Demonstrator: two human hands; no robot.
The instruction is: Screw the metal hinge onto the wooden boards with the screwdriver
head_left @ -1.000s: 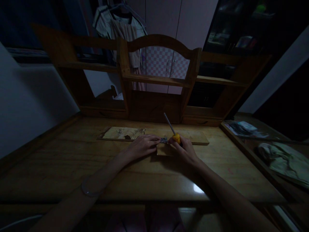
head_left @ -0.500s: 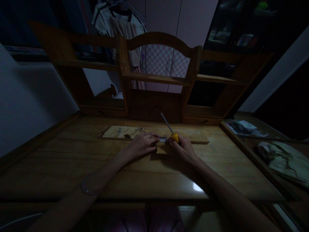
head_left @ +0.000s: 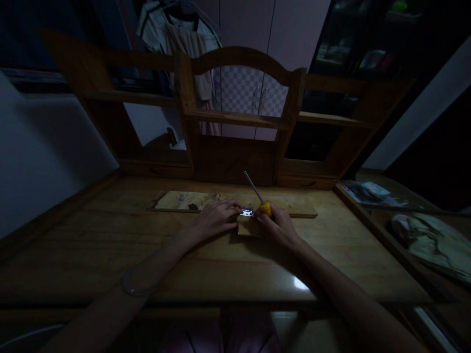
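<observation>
A small silver metal hinge (head_left: 247, 212) lies between my two hands, against the near edge of a long wooden board (head_left: 300, 206) and over a small wooden piece (head_left: 248, 227). The fingers of my left hand (head_left: 218, 216), closed together, press on the hinge's left end. My right hand (head_left: 280, 226) has a screwdriver (head_left: 265, 209) with a yellow handle wrapped in its palm, its shaft pointing up and away from the hinge. The right thumb and fingertips reach the hinge's right end; whether they pinch anything small there is hidden.
Beneath everything is a wooden desk (head_left: 206, 274), with a wooden shelf unit (head_left: 239, 117) rising along its back. To the right lie plastic-wrapped items (head_left: 373, 191) and a pale cloth bundle (head_left: 434, 245). Clothes (head_left: 184, 44) hang behind the shelves.
Both hands stay almost in place at the hinge. The whole view shifts very slightly, and the hinge shows a little more brightly between the fingers.
</observation>
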